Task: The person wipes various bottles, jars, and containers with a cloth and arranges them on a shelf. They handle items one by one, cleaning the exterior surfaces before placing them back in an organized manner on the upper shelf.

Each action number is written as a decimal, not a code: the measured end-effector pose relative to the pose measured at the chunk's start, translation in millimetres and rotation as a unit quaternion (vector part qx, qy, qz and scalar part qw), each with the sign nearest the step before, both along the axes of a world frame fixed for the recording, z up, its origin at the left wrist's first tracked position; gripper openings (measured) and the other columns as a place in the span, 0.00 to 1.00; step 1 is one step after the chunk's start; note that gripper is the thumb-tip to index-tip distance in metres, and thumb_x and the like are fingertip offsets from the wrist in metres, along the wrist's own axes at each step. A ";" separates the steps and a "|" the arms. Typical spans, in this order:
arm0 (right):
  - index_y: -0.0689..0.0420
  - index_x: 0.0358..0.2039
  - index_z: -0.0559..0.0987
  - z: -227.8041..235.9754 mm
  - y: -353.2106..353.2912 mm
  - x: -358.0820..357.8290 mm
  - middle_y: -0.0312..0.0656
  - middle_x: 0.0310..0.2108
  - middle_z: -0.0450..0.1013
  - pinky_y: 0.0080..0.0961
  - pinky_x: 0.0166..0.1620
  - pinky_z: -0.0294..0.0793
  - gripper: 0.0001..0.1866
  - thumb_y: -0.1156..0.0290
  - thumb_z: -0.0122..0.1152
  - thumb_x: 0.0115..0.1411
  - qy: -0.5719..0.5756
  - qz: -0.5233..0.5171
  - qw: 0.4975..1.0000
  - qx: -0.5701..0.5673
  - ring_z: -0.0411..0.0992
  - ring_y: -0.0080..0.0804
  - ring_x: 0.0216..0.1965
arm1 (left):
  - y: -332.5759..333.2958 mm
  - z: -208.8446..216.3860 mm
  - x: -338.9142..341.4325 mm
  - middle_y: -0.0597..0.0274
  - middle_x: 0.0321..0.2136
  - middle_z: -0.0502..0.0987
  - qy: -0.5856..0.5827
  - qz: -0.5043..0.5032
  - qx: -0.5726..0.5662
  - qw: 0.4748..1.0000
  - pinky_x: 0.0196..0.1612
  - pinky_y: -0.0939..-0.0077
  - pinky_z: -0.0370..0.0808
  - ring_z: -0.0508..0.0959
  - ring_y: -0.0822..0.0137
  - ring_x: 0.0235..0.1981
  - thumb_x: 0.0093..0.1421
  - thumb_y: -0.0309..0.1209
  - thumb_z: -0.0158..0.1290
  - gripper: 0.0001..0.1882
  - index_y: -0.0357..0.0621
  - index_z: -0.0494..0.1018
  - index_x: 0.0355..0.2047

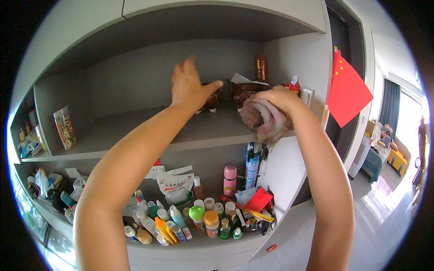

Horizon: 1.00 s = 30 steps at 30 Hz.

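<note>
My left hand (pixel 187 88) is raised over the upper shelf (pixel 113 135), fingers spread and slightly blurred, with nothing in it. Just behind its thumb stands a dark brown footed pot (pixel 214 100), partly hidden by the hand. My right hand (pixel 279 97) grips a bunched, greyish-pink cloth (pixel 264 117) near the shelf's front edge. Behind the cloth is a second dark brown pot (pixel 242 91) with white paper (pixel 244 79) on top. A shiny red-gold cylinder (pixel 261 67) rises behind that pot, and small red and white packets (pixel 294 85) sit to its right.
A clear jar (pixel 66 128) stands at the shelf's left. Below, the lower shelf holds many bottles, a white pouch (pixel 176 187), a pink flask (pixel 229 180) and a red packet (pixel 259 199). A red flag (pixel 349 92) hangs beside the cabinet's right side.
</note>
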State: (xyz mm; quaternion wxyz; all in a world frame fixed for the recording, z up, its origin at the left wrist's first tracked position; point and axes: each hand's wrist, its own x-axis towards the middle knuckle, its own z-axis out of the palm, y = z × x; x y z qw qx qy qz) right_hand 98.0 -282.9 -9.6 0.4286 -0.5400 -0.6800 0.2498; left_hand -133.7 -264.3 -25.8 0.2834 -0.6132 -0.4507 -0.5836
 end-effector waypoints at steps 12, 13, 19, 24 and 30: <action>0.68 0.42 0.78 -38.5 -29.4 13.7 0.50 0.35 0.78 0.26 0.41 0.74 0.27 0.58 0.66 0.49 0.078 0.041 0.980 0.176 0.76 0.32 0.36 | 27.5 22.6 45.4 0.62 0.39 0.75 0.286 0.079 -0.013 0.955 0.53 0.58 0.68 0.69 0.56 0.50 0.51 0.32 0.59 0.11 0.54 0.82 0.37; 0.68 0.44 0.77 -42.1 -25.4 13.3 0.51 0.36 0.78 0.26 0.41 0.74 0.28 0.58 0.66 0.49 0.079 0.028 0.978 0.192 0.76 0.32 0.37 | 29.7 21.0 45.6 0.63 0.39 0.76 0.284 0.069 -0.016 0.956 0.52 0.58 0.68 0.69 0.56 0.49 0.51 0.32 0.59 0.09 0.54 0.82 0.34; 0.70 0.49 0.74 -47.5 -13.2 18.2 0.56 0.40 0.77 0.27 0.45 0.73 0.33 0.56 0.65 0.49 0.060 0.008 0.974 0.219 0.76 0.36 0.41 | 29.1 27.7 44.4 0.61 0.34 0.76 0.202 0.011 0.136 0.970 0.44 0.59 0.71 0.72 0.55 0.40 0.50 0.31 0.60 0.05 0.50 0.82 0.28; 0.61 0.43 0.79 -54.2 -16.8 17.3 0.53 0.35 0.78 0.32 0.44 0.74 0.25 0.55 0.61 0.52 0.004 -0.017 0.965 0.261 0.77 0.43 0.38 | 9.4 36.5 51.0 0.59 0.31 0.76 0.148 -0.072 0.156 0.974 0.40 0.60 0.72 0.73 0.53 0.35 0.50 0.29 0.59 0.04 0.47 0.81 0.28; 0.55 0.39 0.80 -76.1 -39.3 2.6 0.52 0.33 0.77 0.38 0.41 0.74 0.17 0.56 0.57 0.57 0.018 -0.082 0.939 0.334 0.76 0.51 0.38 | 11.7 47.8 71.5 0.58 0.30 0.76 0.198 -0.100 0.162 0.962 0.39 0.62 0.72 0.74 0.54 0.35 0.51 0.28 0.57 0.04 0.45 0.80 0.28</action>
